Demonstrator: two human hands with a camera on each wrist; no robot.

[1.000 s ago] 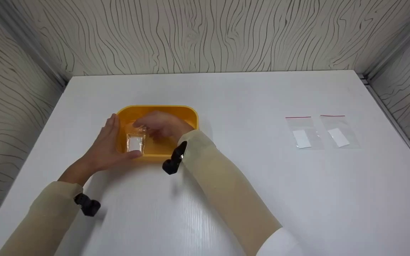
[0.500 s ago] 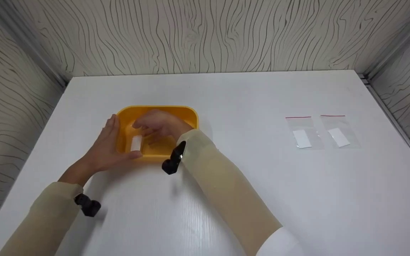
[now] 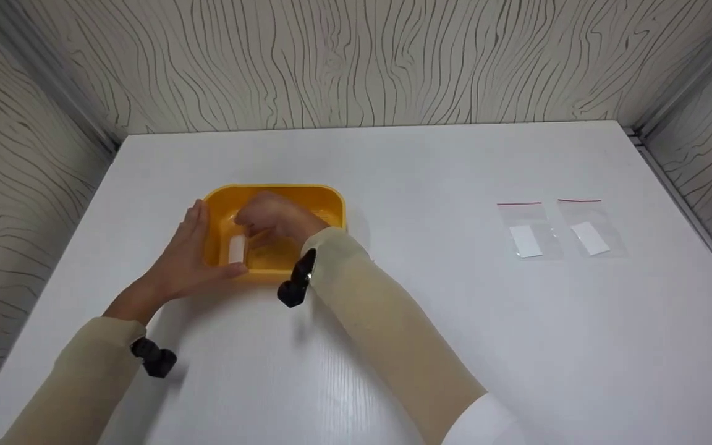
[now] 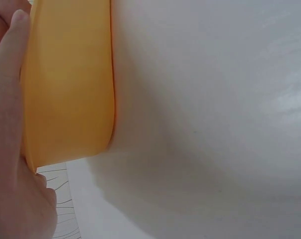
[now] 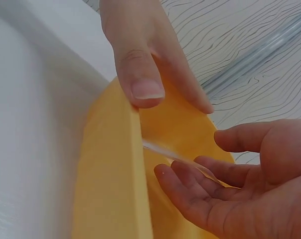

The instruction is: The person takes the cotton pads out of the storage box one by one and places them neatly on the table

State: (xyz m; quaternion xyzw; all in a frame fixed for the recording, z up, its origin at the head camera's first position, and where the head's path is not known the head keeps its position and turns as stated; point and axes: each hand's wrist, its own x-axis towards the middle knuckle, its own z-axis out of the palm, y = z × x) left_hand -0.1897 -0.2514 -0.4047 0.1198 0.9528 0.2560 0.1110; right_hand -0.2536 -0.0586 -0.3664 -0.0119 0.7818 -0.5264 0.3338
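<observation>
A yellow plastic box (image 3: pixel 313 196) stands on the left half of the table. My left hand (image 3: pixel 177 266) holds its left corner, thumb on the near rim and fingers along the left side. Inside the box, my right hand (image 3: pixel 279 216) has its fingers curled at a small clear plastic bag with a white piece in it (image 3: pixel 237 250). In the right wrist view the bag's edge (image 5: pixel 170 153) runs in among the right fingers. The left wrist view has the box's outer wall (image 4: pixel 71 84) beside the left hand.
Two clear zip-lock bags lie flat on the right of the white table (image 3: pixel 424 278), one left (image 3: pixel 525 241) and one right (image 3: pixel 589 238). Each has a red strip and a white piece inside. Wood-patterned walls (image 3: pixel 356 62) stand behind and at the sides.
The bag in the box has turned from face-up to narrow and nearly edge-on. My right fingers have curled in more. The left hand and the box stay put.
</observation>
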